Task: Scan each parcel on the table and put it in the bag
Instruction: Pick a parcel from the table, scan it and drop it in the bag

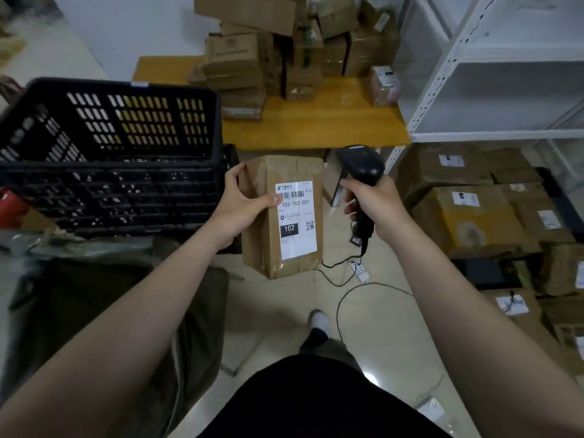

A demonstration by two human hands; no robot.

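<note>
My left hand (pixel 243 202) grips a tall brown cardboard parcel (pixel 292 172) by its left side, thumb on the white shipping label (pixel 297 222) marked 102. The parcel is held upright in the air, label facing me. My right hand (pixel 376 205) holds a black handheld barcode scanner (pixel 360 165) by its handle, just right of the parcel, its head level with the parcel's top. A dark olive bag (pixel 94 311) lies on the floor at the lower left. More brown parcels (pixel 240 67) are stacked on the yellow wooden table (pixel 316 124) behind.
A black slotted plastic crate (pixel 107 159) stands at the left, above the bag. White metal shelving (pixel 493 74) fills the right. Many labelled boxes (pixel 474 216) lie piled on the floor at the right. The scanner's black cable (pixel 341 298) loops over the tiled floor.
</note>
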